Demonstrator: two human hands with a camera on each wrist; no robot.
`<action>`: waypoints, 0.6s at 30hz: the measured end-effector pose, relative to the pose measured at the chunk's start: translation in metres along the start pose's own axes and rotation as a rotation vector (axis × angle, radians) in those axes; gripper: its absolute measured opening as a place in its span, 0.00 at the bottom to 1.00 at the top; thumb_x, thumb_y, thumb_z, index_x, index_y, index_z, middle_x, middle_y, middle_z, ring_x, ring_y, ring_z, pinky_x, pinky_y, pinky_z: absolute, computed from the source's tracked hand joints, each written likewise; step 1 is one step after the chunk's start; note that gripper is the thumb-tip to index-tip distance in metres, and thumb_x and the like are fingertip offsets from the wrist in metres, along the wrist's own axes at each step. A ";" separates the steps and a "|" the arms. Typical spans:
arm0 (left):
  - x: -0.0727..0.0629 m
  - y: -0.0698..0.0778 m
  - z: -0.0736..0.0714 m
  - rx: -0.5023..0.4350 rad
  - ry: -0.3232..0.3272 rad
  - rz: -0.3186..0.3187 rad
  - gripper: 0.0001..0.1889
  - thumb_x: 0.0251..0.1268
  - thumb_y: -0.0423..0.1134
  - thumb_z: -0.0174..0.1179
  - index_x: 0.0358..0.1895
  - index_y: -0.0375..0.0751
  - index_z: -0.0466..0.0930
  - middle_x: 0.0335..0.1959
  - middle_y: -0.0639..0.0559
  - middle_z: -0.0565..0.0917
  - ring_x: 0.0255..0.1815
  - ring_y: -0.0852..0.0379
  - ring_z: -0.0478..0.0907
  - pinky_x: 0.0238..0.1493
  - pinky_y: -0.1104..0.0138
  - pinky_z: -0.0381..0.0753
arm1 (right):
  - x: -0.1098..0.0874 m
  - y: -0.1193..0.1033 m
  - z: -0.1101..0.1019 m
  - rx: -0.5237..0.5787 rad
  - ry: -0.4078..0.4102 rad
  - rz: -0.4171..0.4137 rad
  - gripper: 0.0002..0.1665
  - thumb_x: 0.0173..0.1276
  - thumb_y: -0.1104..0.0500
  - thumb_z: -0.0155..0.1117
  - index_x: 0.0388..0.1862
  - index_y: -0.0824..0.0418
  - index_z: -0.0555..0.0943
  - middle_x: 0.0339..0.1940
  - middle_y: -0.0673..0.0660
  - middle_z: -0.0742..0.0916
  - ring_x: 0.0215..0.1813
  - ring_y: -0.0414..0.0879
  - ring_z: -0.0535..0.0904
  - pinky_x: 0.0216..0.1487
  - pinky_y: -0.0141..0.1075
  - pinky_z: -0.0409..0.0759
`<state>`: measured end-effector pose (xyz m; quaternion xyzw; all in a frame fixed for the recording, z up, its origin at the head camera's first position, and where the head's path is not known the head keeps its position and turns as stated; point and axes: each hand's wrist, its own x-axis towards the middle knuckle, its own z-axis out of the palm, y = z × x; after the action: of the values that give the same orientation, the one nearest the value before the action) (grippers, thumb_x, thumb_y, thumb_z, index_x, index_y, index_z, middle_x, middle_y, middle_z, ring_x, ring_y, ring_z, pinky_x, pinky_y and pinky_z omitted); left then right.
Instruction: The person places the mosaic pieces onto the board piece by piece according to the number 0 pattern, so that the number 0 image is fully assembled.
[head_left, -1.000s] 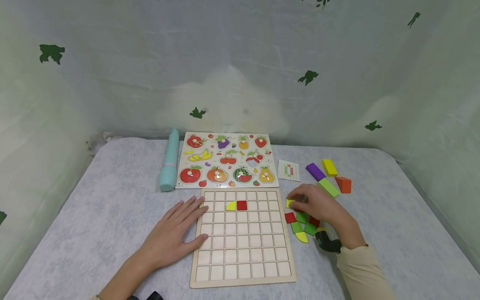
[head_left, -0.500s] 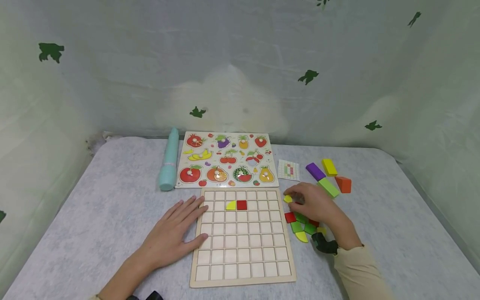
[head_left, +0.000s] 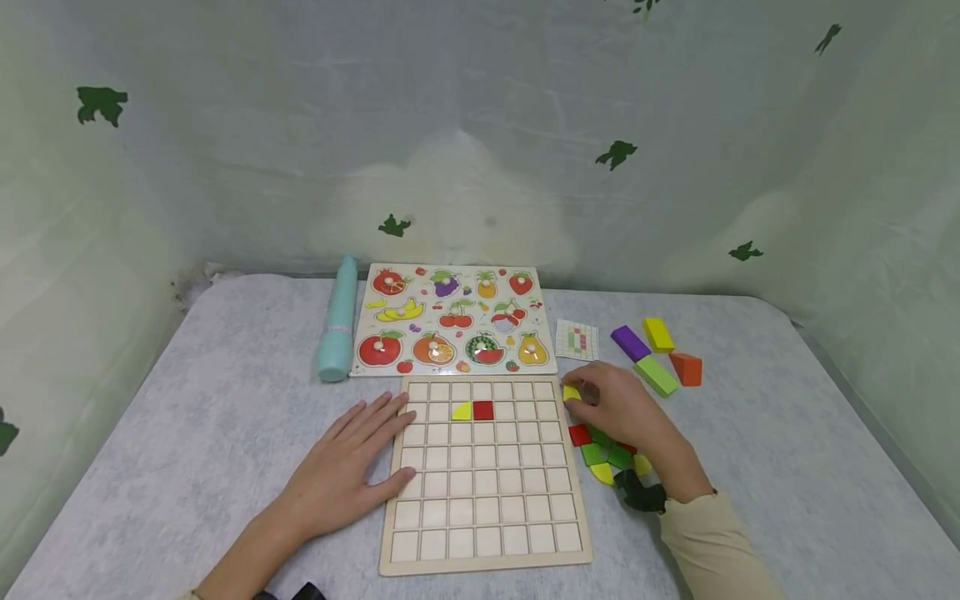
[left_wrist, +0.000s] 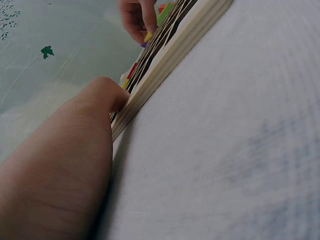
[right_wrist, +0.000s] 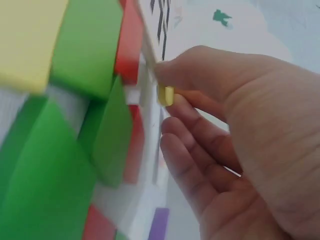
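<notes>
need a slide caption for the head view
Left hand touches the grid board, right hand pinches a yellow piece by the board's far right corner.

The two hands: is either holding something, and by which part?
The right hand pinches a yellow piece, apparently by its edges, though it is partly hidden. The left hand touches the board, holding nothing.

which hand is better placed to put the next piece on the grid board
Right, most likely: the right hand pinches a yellow piece near the right edge of the board, with loose pieces close by. The left hand lies spread at the board's left edge, seemingly better suited to steadying it.
</notes>
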<state>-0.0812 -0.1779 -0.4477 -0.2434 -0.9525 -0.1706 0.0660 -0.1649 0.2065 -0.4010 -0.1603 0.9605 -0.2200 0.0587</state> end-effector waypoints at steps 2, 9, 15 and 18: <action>0.000 0.000 0.000 -0.002 0.000 -0.001 0.39 0.66 0.63 0.64 0.77 0.50 0.69 0.82 0.54 0.62 0.84 0.50 0.55 0.85 0.67 0.37 | -0.001 -0.005 -0.001 0.015 0.017 -0.008 0.18 0.67 0.54 0.75 0.55 0.56 0.87 0.47 0.52 0.88 0.46 0.46 0.81 0.50 0.43 0.86; 0.000 0.001 -0.001 -0.005 -0.013 -0.014 0.39 0.66 0.63 0.64 0.77 0.51 0.69 0.82 0.54 0.62 0.84 0.50 0.55 0.85 0.66 0.37 | -0.003 -0.032 0.004 0.092 0.021 -0.091 0.17 0.66 0.57 0.75 0.53 0.56 0.88 0.47 0.50 0.88 0.47 0.46 0.81 0.51 0.41 0.86; 0.000 0.001 -0.001 -0.001 -0.018 -0.020 0.39 0.65 0.63 0.64 0.77 0.51 0.69 0.82 0.54 0.62 0.84 0.51 0.54 0.85 0.67 0.36 | 0.001 -0.053 0.019 0.082 0.010 -0.173 0.16 0.66 0.56 0.75 0.53 0.55 0.89 0.46 0.48 0.88 0.42 0.43 0.77 0.44 0.36 0.80; 0.000 0.001 0.000 0.001 -0.017 -0.019 0.39 0.66 0.63 0.64 0.77 0.51 0.69 0.82 0.54 0.62 0.84 0.51 0.54 0.85 0.66 0.37 | 0.005 -0.059 0.026 0.086 -0.003 -0.193 0.16 0.67 0.56 0.75 0.53 0.54 0.89 0.48 0.48 0.89 0.44 0.43 0.78 0.47 0.37 0.81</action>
<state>-0.0809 -0.1776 -0.4473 -0.2358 -0.9553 -0.1690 0.0565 -0.1476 0.1438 -0.3985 -0.2500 0.9300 -0.2654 0.0457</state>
